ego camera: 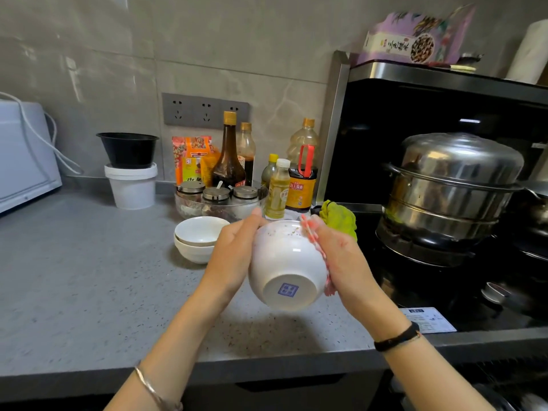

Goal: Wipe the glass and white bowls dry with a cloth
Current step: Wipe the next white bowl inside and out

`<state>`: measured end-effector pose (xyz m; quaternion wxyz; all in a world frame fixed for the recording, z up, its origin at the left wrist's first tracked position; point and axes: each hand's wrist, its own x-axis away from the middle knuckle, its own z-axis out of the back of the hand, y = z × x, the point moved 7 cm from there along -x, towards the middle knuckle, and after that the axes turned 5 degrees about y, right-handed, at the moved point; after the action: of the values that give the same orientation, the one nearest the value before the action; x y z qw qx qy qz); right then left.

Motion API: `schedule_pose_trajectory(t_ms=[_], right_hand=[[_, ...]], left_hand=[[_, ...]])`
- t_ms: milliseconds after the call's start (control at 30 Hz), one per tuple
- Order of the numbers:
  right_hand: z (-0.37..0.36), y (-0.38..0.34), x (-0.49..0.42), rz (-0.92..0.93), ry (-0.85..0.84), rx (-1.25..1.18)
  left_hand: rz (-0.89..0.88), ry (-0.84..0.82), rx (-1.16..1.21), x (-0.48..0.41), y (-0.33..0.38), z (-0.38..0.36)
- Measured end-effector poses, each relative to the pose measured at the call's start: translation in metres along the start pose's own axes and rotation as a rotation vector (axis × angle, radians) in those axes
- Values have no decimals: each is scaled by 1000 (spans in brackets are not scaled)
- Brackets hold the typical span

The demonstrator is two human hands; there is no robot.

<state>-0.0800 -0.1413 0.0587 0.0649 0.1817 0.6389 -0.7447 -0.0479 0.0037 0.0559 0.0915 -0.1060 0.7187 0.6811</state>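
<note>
Stacked bowls (198, 237) left of held bowl (286, 262), bottles (228, 152) behind

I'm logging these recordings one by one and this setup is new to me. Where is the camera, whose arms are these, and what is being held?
No machine: the camera sits on a person's head, looking down at their bare hands. The left grip holds a white bowl tipped so its base faces the camera. The right grip holds a pink cloth against the bowl's side. On the grey counter sit two stacked white bowls, a glass bowl with spice jars, and sauce bottles. A steel steamer stands on the stove.
</note>
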Motion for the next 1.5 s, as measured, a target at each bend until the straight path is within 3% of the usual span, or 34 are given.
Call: schedule_pose_trajectory(t_ms=[133,333,567,733,800,900,967,1033,1133,1200,1300,1367,1433,1500], right_hand=[[-3,-5,2,52,-3,48],[-15,0,7,190,34,148],[-49,-30,32,692,65,654],[-23,-8,11,305,16,215],[-29,-14,18,352,31,257],[-44,-31,30,645,65,575],[-45,-33,27,730,55,659],[-38,-24,18,633,0,535],[-23,-2,6,297,-28,191],[-24,-4,12,326,-12,229],[-37,-23,25,632,41,578],[-40,-28,23,727,35,649],[-36,-23,15,633,-19,517],[-27,-12,7,396,-58,267]], left_hand=[[-69,-77,-43,1,8,-10],[-89,114,79,6,0,-1],[-158,253,88,8,3,10],[-109,303,158,10,-1,15],[-113,297,157,10,1,13],[-227,264,82,13,6,8],[-238,266,78,15,4,6],[-191,300,107,15,-1,9],[-115,315,166,12,-6,12],[-114,290,156,10,-5,10],[-214,227,70,12,1,3],[-222,206,49,13,0,1],[-152,224,71,12,-6,3],[-38,242,168,12,-12,5]])
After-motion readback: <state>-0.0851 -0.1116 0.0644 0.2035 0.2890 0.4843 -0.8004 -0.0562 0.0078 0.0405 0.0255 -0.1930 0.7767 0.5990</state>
